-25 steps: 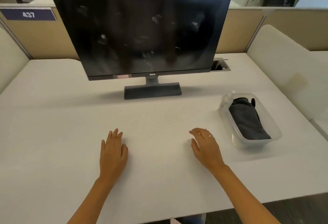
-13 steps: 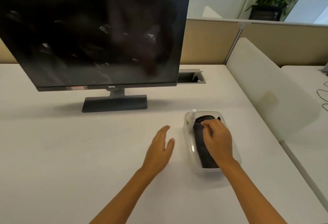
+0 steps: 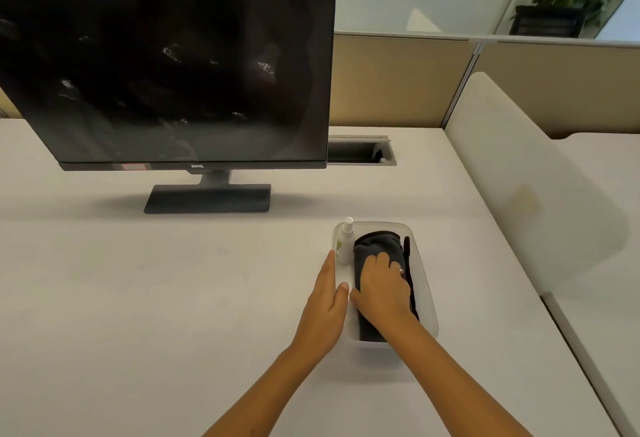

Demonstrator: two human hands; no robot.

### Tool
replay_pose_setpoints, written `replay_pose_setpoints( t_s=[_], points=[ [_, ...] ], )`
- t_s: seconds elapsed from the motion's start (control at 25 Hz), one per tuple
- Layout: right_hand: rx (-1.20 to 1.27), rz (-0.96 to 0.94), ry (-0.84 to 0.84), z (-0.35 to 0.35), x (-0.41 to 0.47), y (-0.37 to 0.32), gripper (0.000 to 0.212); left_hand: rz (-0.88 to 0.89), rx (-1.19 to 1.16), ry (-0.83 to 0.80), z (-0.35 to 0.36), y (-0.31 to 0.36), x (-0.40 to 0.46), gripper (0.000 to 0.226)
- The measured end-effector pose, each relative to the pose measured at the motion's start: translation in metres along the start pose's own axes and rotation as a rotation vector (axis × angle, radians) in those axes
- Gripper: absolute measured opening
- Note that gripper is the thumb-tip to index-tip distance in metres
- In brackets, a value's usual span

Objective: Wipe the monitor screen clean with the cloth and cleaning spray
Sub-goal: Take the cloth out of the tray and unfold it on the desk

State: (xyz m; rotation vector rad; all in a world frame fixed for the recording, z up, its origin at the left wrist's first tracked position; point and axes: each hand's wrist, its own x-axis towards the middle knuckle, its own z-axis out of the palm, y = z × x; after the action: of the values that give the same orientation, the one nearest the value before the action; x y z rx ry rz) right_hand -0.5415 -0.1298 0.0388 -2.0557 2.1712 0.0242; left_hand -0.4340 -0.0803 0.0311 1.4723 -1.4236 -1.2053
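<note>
The black monitor [image 3: 166,66] stands at the back left of the white desk [image 3: 138,298], and its dark screen shows pale smudges. A clear plastic bin [image 3: 428,298] sits to the right of its stand. Inside lie a rolled dark grey cloth [image 3: 375,242] and a small white spray bottle [image 3: 346,241], which stands at the bin's far left corner. My right hand [image 3: 381,287] is inside the bin with its fingers curled over the cloth. My left hand [image 3: 325,305] rests flat against the bin's left wall with straight fingers and holds nothing.
A thin black object [image 3: 407,246] lies along the right side of the cloth. Behind the bin there is an open cable hatch [image 3: 360,151] in the desk. Tan partitions [image 3: 398,83] close the back, and a white padded divider [image 3: 519,177] runs along the right.
The view has swung right and down. My right hand has gone from the desk into the bin and onto the cloth. My left hand has moved right, up against the bin's side.
</note>
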Motion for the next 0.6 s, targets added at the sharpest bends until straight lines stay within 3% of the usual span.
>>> replay_pose_setpoints(
  t_s=[0.28, 0.48, 0.6],
  points=[
    [0.332, 0.001, 0.071, -0.016, 0.007, 0.013, 0.023, -0.022, -0.02, 0.019, 0.002, 0.002, 0.0, 0.054],
    [0.599, 0.051, 0.194, -0.047, -0.003, 0.031, 0.009, -0.04, -0.008, 0.018, 0.001, 0.004, -0.001, 0.056],
    [0.789, 0.1, 0.241, -0.064, -0.014, 0.04, 0.011, -0.052, -0.002, 0.012, 0.0, 0.007, -0.003, 0.055]
  ],
)
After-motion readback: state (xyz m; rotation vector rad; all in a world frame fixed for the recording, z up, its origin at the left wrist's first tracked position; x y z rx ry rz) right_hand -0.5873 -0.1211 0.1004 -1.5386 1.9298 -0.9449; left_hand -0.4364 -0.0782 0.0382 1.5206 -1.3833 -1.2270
